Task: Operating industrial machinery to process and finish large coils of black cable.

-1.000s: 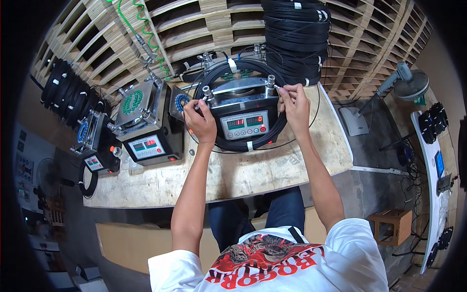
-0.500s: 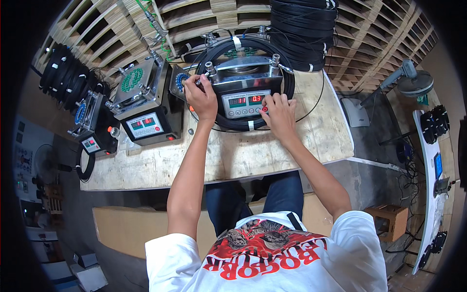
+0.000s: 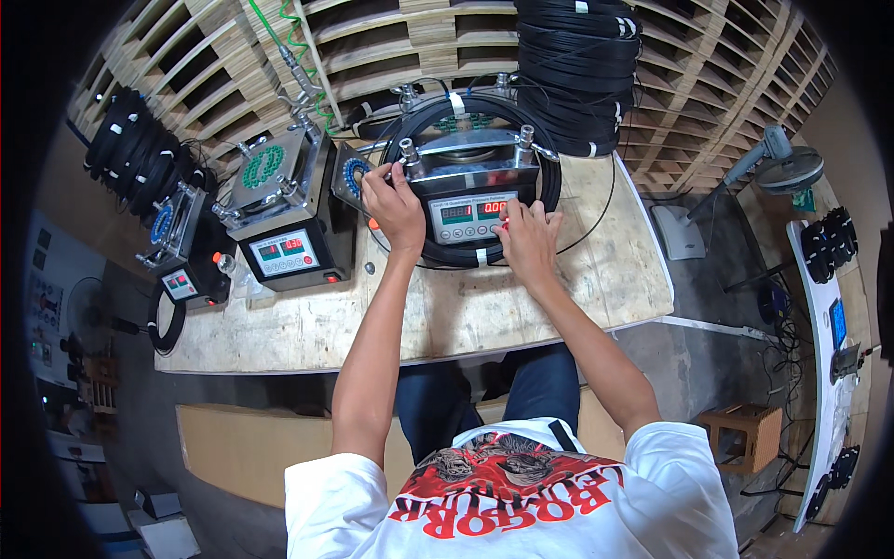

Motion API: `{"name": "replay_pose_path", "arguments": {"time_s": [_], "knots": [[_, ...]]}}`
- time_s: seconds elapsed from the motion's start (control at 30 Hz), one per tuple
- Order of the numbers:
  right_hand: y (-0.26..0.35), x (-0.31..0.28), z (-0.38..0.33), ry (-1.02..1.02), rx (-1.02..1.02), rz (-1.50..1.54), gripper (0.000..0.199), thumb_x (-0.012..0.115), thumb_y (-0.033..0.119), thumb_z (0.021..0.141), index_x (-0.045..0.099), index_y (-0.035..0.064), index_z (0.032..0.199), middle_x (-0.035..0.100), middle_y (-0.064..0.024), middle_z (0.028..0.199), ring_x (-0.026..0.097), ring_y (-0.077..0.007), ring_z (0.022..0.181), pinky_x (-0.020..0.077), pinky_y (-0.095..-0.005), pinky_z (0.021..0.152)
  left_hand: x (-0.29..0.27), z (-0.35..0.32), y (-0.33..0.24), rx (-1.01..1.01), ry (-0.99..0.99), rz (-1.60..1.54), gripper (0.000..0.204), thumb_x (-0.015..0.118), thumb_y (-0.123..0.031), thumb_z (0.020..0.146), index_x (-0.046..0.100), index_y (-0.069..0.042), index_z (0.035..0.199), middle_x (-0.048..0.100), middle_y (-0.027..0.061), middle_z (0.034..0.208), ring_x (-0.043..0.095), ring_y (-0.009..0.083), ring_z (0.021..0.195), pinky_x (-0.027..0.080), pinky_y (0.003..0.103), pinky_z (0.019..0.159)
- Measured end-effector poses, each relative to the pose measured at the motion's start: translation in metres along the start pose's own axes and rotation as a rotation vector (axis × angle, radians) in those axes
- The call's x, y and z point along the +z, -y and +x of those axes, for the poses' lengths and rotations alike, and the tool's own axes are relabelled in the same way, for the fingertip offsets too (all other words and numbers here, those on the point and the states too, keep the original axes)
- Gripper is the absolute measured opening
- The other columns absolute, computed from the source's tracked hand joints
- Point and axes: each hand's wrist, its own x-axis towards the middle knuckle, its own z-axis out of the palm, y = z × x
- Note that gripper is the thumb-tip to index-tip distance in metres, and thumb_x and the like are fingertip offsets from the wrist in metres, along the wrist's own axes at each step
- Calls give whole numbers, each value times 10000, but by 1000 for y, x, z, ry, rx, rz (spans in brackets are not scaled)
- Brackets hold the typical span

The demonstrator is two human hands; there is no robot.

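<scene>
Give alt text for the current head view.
Person's right hand at the lit panel of a metal machine, left hand by its front-left post. A black cable coil loops around the machine. Two more machines stand left on the wooden table.

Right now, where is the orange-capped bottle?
In the head view, the orange-capped bottle is at left on the wooden table, between the far-left machine and the green-ringed machine.

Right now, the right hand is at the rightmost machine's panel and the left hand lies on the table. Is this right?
Not quite: the left hand is not on the table; the head view shows it at the near left post of the machine. The right hand is at the panel.
</scene>
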Motion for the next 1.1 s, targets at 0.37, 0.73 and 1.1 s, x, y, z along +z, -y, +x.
{"name": "replay_pose_path", "arguments": {"time_s": [0.37, 0.73, 1.1], "knots": [[-64, -36, -6, -296, 379, 693, 193, 634, 30, 904, 583, 9, 1089, 542, -64, 825, 535, -167, 741, 462, -294, 667, -72, -2, 2, -287, 181, -127, 259, 577, -194, 1017, 610, -12, 1198, 567, 84, 813, 504, 147, 661, 431, 332, 597], [-124, -24, -33, 25, 890, 906, 369, 653, 244, 963, 500, 29, 1221, 563, -65, 754, 603, -145, 588, 454, -279, 480, -92, 2, 30, -251, 470, 138, 307, 530, -189, 1037, 654, 21, 1224, 668, 209, 995, 658, 329, 812, 500, 418, 750], [-119, -17, -21, 98, 681, 1076, 253, 547, 121, 1014, 488, 54, 1251, 615, -85, 878, 588, -125, 627, 472, -260, 525, -90, 6, 11, -434, 545, 29, 312, 487, -153, 1051, 633, 19, 1267, 653, 196, 749, 626, 262, 629, 498, 362, 653]]}}
